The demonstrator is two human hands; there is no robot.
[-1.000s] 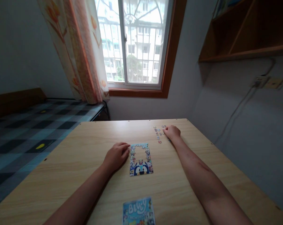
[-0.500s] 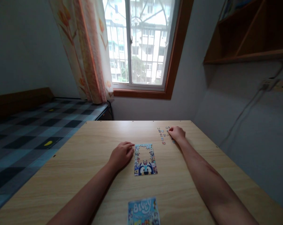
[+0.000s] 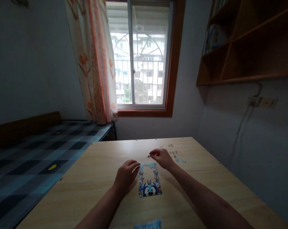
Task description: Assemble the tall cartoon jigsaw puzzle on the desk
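A partly assembled jigsaw puzzle (image 3: 150,190) lies on the wooden table, its frame of pieces joined around a bare middle and a blue dog's face at the near end. Beside its upper left corner rests my left hand (image 3: 126,176), fingers stretched out and thumb apart, with the fingertips at the puzzle's edge. Just beyond the puzzle's far edge, my right hand (image 3: 162,158) pinches a small puzzle piece (image 3: 148,156) between thumb and fingers, above the table. Several loose pieces (image 3: 177,159) are scattered behind and to the right of that hand.
A blue printed card or box (image 3: 149,225) shows at the bottom edge, mostly cut off. The table (image 3: 86,178) reaches toward a window wall. Left of it stands a bed (image 3: 69,146) with a checked cover; wall shelves (image 3: 230,60) hang at upper right.
My right hand has come left and nearer from the loose pieces to the puzzle's far edge, carrying a piece. My left hand stays by the puzzle's corner. The view has tilted up.
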